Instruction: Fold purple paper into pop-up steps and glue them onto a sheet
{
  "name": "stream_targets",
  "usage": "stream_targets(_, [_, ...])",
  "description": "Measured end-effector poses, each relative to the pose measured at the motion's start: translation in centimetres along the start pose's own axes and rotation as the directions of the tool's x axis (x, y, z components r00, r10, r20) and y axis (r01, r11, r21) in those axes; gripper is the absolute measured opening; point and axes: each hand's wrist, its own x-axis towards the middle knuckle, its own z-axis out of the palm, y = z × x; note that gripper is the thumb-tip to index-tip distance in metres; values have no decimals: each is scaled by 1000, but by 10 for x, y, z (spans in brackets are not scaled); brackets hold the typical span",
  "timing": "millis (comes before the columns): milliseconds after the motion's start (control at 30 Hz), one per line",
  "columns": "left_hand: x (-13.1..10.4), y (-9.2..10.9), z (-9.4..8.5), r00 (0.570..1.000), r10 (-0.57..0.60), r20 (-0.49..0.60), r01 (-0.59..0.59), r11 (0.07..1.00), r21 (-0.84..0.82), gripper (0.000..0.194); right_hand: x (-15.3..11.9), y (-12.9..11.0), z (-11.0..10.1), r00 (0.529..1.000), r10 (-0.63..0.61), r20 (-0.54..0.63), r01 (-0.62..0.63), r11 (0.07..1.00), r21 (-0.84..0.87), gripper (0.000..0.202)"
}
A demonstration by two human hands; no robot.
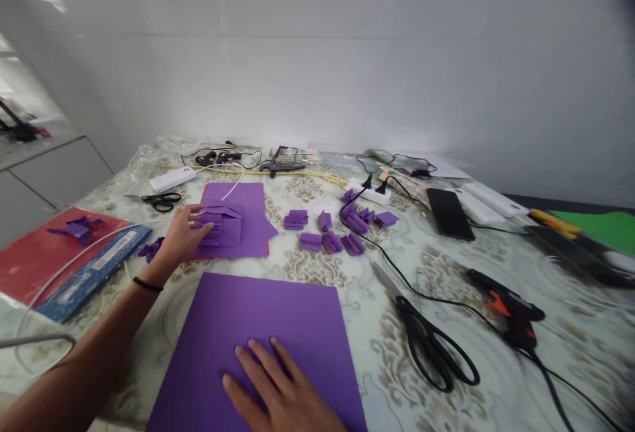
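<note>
My left hand (pixel 183 230), with a black band at the wrist, reaches to a folded purple paper piece (pixel 231 228). Its thumb and fingers close around the left edge of the piece, partly hiding it. Beneath lies a stack of purple paper (pixel 251 194) with a red edge showing. Nearer to me, my right hand (pixel 282 386) rests flat with fingers spread on a large purple sheet (pixel 268 300). Several small folded purple pieces (pixel 332 241) are scattered right of the stack. Black-handled scissors (pixel 421 333) lie partly open beside the sheet.
A hot glue gun (pixel 516 306) lies at the right, its cable crossing the table. Behind are a power strip (pixel 370 192), a black phone (pixel 450 212) and smaller scissors (pixel 161 200). A red packet (pixel 30 253) sits at the left near a white cable (pixel 84 257).
</note>
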Motion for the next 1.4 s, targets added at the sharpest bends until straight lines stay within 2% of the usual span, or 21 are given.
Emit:
stream_targets(67, [-1,6,-4,999,47,-23,-46,999,8,40,-13,-10,16,1000,-18,-20,17,999,-46,27])
stream_targets(133, [-4,13,-8,997,79,-11,-79,997,-16,40,-18,-5,11,1000,6,-13,-5,1000,28,18])
stream_targets(167, [-6,16,-9,996,88,13,-87,995,-39,40,-17,2,-2,998,59,-8,-58,993,100,16])
stream_targets(233, [-10,22,-10,992,94,86,-84,991,-106,39,-8,24,-44,994,30,107,-55,969,243,12])
stream_targets(300, [-15,29,-10,980,90,179,-55,980,-193,39,6,52,-97,973,195,123,-225,921,319,21])
stream_targets(333, [-18,33,-10,970,88,226,-31,969,-243,43,12,68,-123,936,319,148,-351,871,343,22])
stream_targets(367, [-21,38,-10,958,85,274,0,955,-297,51,17,84,-144,873,468,141,-485,799,355,17])
stream_targets(400, [-24,42,-9,942,83,325,38,936,-350,60,21,100,-159,770,625,127,-621,691,371,18])
stream_targets(433, [-27,47,-8,922,83,379,80,914,-397,70,24,115,-168,632,768,103,-730,546,412,24])
stream_targets(467, [-31,53,-8,896,86,436,126,892,-434,78,26,129,-170,476,878,57,-769,383,512,30])
stream_targets(500, [-35,58,-6,865,92,494,170,871,-460,85,27,141,-165,332,942,52,-732,222,644,36])
stream_targets(533, [-39,62,-5,831,101,547,209,855,-475,90,28,150,-156,247,958,146,-677,62,734,42])
stream_targets(633, [-52,70,1,739,135,660,289,821,-492,105,30,162,-119,255,927,276,-664,-40,747,53])
stream_targets(733, [-63,69,10,704,144,695,324,806,-495,109,33,156,-94,283,896,342,-663,-75,745,53])
stream_targets(867, [-75,66,22,741,91,665,307,835,-456,47,34,147,-86,338,858,386,-646,-86,758,49])
stream_targets(933, [-80,67,27,755,69,652,299,849,-437,34,32,147,-83,354,848,394,-635,-91,767,50])
stream_targets(1067, [-86,66,38,761,53,646,307,848,-432,43,22,148,-72,351,861,369,-611,-88,787,61])
stream_targets(1133, [-87,62,42,794,36,606,298,847,-440,54,16,149,-69,331,884,330,-594,-76,801,84])
stream_targets(1200, [-88,58,45,839,16,544,276,849,-450,73,12,149,-70,343,875,342,-595,-79,800,98])
stream_targets(1300, [-88,57,43,877,7,480,238,862,-447,88,9,147,-75,402,811,426,-662,-65,747,75])
stream_targets(1400, [-89,64,38,867,23,497,213,886,-413,65,8,144,-80,409,792,453,-711,-35,703,61])
